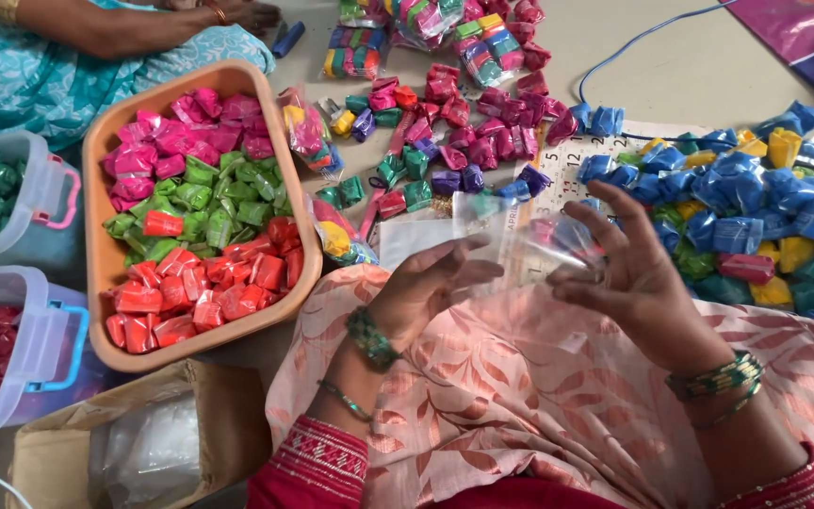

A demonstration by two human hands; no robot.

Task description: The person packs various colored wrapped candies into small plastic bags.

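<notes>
Overhead, a small clear plastic pouch (529,240) is held up between the left hand (426,287) and the right hand (638,278), above a lap draped in floral cloth (520,396); the left fingers are curled narrowly onto the pouch's near edge, while the right fingers are spread wide, only the thumb and a fingertip seeming to pinch the far edge; whether anything is inside is too blurred to be told. The pouch is judged to be very light, limp and slippery, easily crumpled; it is best taken by its open rim, one edge in each hand. An orange oval basket (96,273) is seen at the left, filled with wrapped sweets grouped as pink, green and red; two clear lidded tubs (49,330) stand beside it, one with green pieces, one with red. A cardboard box (228,424) holding clear plastic is placed near the left knee. Loose blue wrapped sweets (756,203) are heaped at the right; already filled packets (487,42) are laid at the top. Another person's arm (124,28) is shown at the upper left.
</notes>
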